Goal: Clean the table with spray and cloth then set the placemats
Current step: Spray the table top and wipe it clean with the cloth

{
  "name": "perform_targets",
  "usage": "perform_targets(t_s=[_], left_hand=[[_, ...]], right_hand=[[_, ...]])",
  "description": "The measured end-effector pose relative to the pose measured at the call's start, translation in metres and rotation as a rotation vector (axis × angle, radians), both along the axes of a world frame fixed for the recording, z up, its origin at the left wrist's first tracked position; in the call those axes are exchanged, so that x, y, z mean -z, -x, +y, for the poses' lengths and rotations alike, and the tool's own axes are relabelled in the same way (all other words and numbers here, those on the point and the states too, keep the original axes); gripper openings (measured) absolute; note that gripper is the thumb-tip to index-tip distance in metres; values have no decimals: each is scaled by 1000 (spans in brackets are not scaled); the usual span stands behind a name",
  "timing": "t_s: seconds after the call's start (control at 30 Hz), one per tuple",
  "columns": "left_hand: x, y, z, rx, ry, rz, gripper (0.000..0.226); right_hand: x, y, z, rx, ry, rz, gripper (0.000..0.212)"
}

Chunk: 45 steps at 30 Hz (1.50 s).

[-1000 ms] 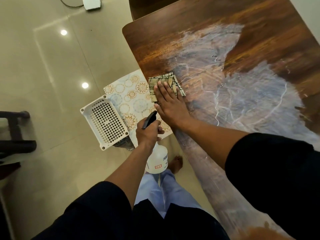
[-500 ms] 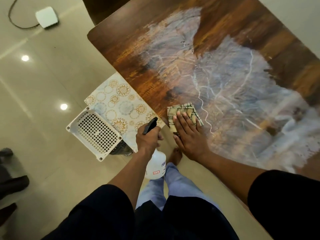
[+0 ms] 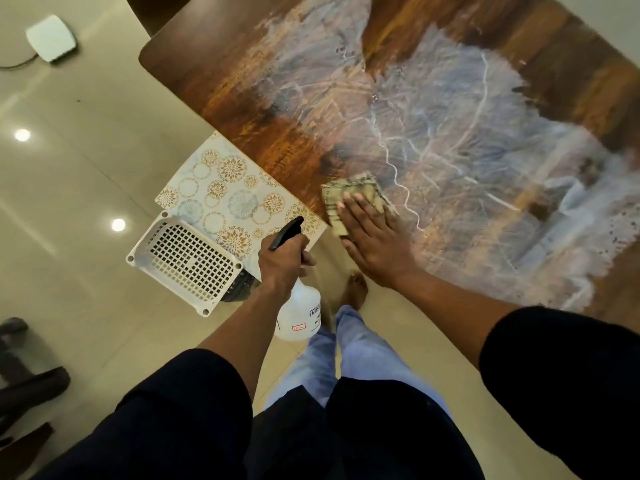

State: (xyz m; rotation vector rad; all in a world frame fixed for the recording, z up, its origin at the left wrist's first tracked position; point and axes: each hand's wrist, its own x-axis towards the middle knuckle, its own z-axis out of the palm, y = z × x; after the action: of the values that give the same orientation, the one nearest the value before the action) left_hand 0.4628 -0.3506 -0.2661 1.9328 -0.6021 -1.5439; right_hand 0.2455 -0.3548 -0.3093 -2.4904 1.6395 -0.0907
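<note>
The dark wooden table (image 3: 242,81) fills the upper right, with wet whitish streaks over much of its top. My right hand (image 3: 375,242) lies flat on a folded beige checked cloth (image 3: 349,194) near the table's near-left edge. My left hand (image 3: 284,263) grips a white spray bottle (image 3: 299,315) by its black trigger head, off the table beside the edge, with the bottle hanging down. A patterned placemat (image 3: 225,195) with gold and blue circles lies below the table's edge, left of the cloth.
A white perforated plastic basket (image 3: 183,261) sits upside down by the placemat on the glossy tiled floor. A white box (image 3: 52,38) with a cable lies at top left. Dark furniture legs (image 3: 27,382) show at lower left. My legs and a bare foot are below the bottle.
My right hand has slid the cloth back along the table's left edge toward me. The view has shifted with it. My left hand has kept the bottle in the same grip.
</note>
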Motion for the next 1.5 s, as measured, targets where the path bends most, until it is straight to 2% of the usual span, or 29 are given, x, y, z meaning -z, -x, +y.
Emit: perform_targets(t_s=[0.17,0.33,0.43,0.53,0.63,0.87,1.0,1.1,1.3,1.5], left_hand=[[1,-9,1,85,2,25,14],[5,-12,17,187,-37,-8,13],[8,-12,26,197,-52,-18,24],[11,-6,34,259,-50,-30,22],[11,8,41,287,-59,-63,8],[7,56,67,422,-67,-75,5],[7,92,90,450,-75,-69,17],[7,113,104,470,-53,-45,5],[4,143,122,614,-101,0,7],[9,174,135,755,-126,56,9]], right_hand=[[-1,40,54,295,-73,3,67],[0,1,35,474,-101,-29,66],[3,-26,24,415,-102,-41,67],[3,-27,38,318,-81,-35,68],[3,-3,70,329,-53,-14,66],[6,76,137,749,-47,-34,64],[6,132,183,916,-104,13,65],[4,163,211,1020,-136,6,65],[3,199,239,1090,-153,-6,66],[9,198,239,1086,-143,-72,63]])
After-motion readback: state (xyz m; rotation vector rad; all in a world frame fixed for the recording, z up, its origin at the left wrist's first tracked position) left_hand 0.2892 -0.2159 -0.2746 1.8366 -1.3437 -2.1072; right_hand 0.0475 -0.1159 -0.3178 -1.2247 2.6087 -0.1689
